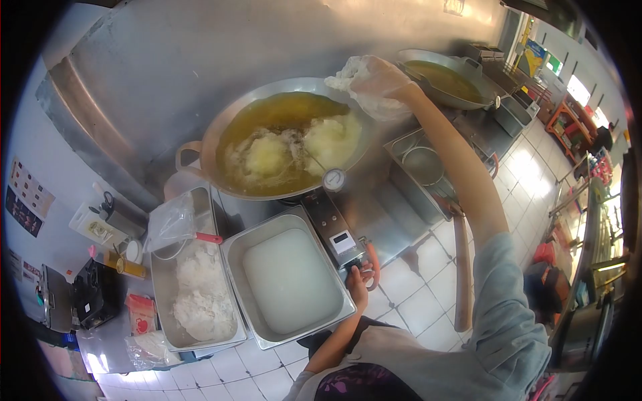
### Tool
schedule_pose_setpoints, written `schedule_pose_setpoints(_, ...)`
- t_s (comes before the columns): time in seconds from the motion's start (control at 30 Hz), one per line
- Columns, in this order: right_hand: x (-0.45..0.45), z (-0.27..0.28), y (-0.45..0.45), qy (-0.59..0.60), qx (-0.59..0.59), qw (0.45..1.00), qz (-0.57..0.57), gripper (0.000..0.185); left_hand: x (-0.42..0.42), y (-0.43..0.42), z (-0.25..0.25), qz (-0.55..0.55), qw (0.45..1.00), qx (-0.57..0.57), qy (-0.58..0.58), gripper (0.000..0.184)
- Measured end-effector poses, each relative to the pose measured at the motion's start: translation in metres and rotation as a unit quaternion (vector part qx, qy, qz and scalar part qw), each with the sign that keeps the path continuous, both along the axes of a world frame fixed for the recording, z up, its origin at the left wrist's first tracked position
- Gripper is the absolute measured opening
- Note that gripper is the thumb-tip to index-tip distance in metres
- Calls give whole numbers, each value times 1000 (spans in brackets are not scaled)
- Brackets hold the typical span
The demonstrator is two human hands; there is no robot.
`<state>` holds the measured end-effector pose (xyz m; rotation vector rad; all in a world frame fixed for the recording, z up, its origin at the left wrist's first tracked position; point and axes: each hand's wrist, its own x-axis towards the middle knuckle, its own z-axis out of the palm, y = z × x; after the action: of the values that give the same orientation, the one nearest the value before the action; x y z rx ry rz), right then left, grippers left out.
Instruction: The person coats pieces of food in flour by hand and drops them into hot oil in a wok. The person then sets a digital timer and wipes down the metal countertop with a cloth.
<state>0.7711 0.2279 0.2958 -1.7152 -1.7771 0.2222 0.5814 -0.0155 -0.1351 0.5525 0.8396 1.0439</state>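
Observation:
My right hand (384,83), in a clear plastic glove, is closed on a white flour-coated piece of food (344,73), above the far right rim of a large wok (207,150) of oil. Two pale pieces (267,155) bubble in the oil, and a dial thermometer (334,178) stands at the near rim. My left hand (359,284) is low in front of the stove, its fingers curled at a small dark knob beside an orange hose (374,266). Just above it is a control box (338,230) with a small display.
A steel pan of cloudy liquid (284,281) stands beside a tray of white flour (204,291) with a red-handled strainer (208,237). A second wok (445,83) of oil is at the back right. A wooden handle (462,281) sticks out beside my right arm.

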Motion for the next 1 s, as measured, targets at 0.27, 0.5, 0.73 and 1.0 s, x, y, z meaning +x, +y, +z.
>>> schedule_pose_setpoints(0.27,-23,14,-10,-11,-45,999,-6,67,-3,2,-9,-26,999,3,-31,53)
schedule_pose_setpoints(0.5,-26,9,13,-28,-18,999,16,70,-3,2,-4,-44,995,-15,-94,52)
schedule_pose_setpoints(0.73,-45,18,16,12,-14,999,46,72,-4,2,3,-48,990,-24,-133,51)
schedule_pose_setpoints(1.0,-40,16,38,4,-38,998,50,76,2,4,-1,-20,997,77,9,49)
